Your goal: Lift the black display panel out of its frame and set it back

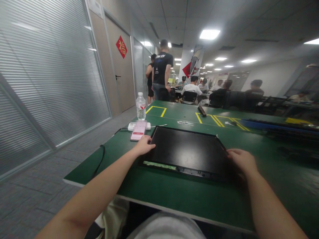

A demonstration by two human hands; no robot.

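A black flat display panel [186, 149] lies face up on the green table in front of me, with a strip of green circuit board [159, 165] along its near edge. My left hand [145, 146] grips the panel's left edge, the thumb on top and the other fingers partly hidden along the side. At the opposite edge, my right hand [243, 161] is closed on the panel's right side, its fingertips mostly out of sight. A phone [138, 131] with a lit pink screen lies just beyond my left hand.
Behind the phone are a white power strip [148, 126] and a water bottle [141, 108]. Yellow tape outlines, a dark ridged strip [202, 111] and a blue tray [259, 124] lie farther back on the green table [174, 192]. Several people sit or stand beyond.
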